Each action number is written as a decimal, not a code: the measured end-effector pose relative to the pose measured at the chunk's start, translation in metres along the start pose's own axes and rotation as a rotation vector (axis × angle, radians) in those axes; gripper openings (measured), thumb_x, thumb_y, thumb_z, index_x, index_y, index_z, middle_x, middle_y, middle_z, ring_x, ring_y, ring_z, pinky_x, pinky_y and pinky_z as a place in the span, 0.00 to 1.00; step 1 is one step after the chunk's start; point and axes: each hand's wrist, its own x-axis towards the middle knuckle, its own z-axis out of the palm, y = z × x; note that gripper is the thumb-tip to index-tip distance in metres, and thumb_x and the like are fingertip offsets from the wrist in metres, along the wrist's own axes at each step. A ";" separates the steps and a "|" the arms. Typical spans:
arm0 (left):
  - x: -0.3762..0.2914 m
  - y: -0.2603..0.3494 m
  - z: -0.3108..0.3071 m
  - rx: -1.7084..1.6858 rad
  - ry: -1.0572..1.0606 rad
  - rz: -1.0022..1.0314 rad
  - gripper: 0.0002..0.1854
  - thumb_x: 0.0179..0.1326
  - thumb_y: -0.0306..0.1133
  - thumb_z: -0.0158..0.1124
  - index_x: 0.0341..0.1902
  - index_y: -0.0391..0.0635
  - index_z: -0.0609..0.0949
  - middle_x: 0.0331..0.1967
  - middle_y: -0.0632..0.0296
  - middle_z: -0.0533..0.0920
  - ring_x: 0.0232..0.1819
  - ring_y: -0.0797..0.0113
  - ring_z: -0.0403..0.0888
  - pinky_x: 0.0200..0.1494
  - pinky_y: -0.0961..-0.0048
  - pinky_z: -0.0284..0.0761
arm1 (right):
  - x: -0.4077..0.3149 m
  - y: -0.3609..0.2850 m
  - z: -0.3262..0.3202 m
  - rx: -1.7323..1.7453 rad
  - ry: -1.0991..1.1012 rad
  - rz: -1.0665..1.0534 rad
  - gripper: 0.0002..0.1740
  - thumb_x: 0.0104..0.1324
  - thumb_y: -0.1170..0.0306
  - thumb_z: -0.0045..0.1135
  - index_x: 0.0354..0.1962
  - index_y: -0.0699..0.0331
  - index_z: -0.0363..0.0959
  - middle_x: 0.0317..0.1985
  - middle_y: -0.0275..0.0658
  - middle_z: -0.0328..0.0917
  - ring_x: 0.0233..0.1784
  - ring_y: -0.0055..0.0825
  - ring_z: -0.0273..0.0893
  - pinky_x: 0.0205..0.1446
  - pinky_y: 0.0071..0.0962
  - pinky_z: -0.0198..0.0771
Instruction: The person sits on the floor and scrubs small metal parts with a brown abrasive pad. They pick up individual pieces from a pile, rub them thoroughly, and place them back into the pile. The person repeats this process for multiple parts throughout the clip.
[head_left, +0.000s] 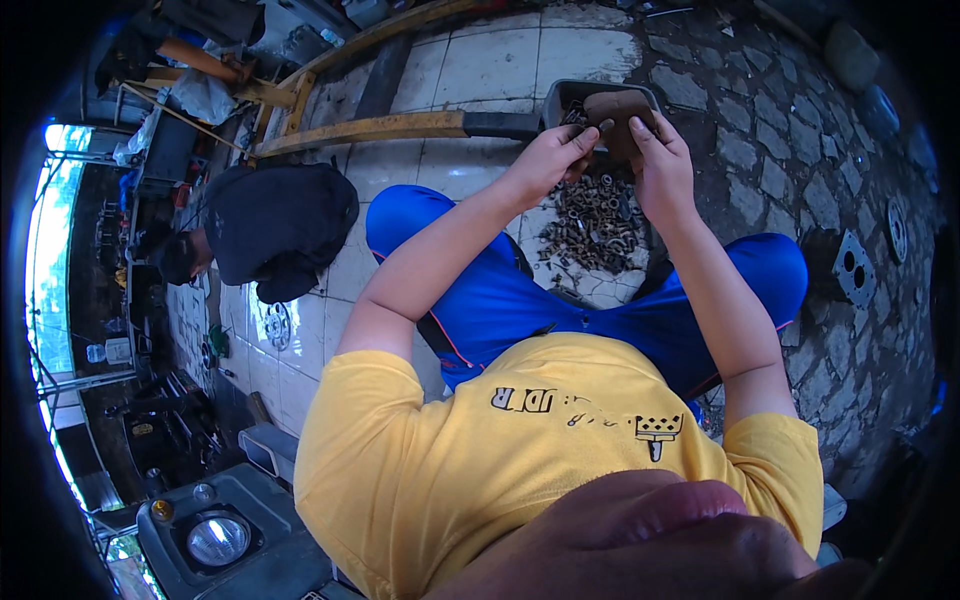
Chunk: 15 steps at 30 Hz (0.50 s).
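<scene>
My left hand (553, 161) pinches a small metal part (607, 126), perhaps a bolt, between thumb and fingers. My right hand (666, 174) grips a brown, flat, flexible piece (621, 120), which looks like a rag or abrasive sheet; its exact kind is unclear. Both hands are close together over the near side of a grey rectangular bin (553, 101) holding metal pieces, partly hidden by the brown piece. Below the hands, a pile of rusty nuts, bolts and washers (596, 225) lies on the tiles between my knees.
A yellow metal frame (367, 127) with a dark end reaches the bin from the left. A crouching person in dark clothes (281, 221) is to the left. A round metal plate (276, 324) lies nearby. A flat metal part with holes (853, 268) stands at the right, by stone paving.
</scene>
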 end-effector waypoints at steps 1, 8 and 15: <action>0.000 -0.002 -0.001 0.004 -0.001 0.005 0.23 0.71 0.57 0.60 0.39 0.47 0.77 0.28 0.73 0.72 0.25 0.81 0.66 0.28 0.81 0.60 | 0.000 -0.001 0.000 -0.002 -0.018 0.000 0.17 0.76 0.70 0.52 0.58 0.68 0.73 0.51 0.37 0.81 0.53 0.22 0.80 0.58 0.25 0.75; 0.001 -0.001 -0.002 -0.014 0.013 -0.004 0.21 0.72 0.55 0.60 0.38 0.48 0.76 0.27 0.72 0.72 0.24 0.81 0.64 0.28 0.81 0.59 | 0.002 -0.001 -0.002 0.056 0.001 -0.067 0.17 0.76 0.70 0.52 0.59 0.69 0.72 0.51 0.37 0.81 0.54 0.21 0.80 0.59 0.24 0.74; 0.001 -0.001 -0.002 -0.049 0.023 -0.002 0.21 0.72 0.55 0.60 0.37 0.49 0.75 0.27 0.72 0.71 0.24 0.82 0.63 0.27 0.81 0.58 | 0.004 0.001 -0.002 0.011 -0.028 0.037 0.16 0.76 0.71 0.52 0.57 0.68 0.73 0.51 0.38 0.82 0.53 0.23 0.81 0.58 0.25 0.75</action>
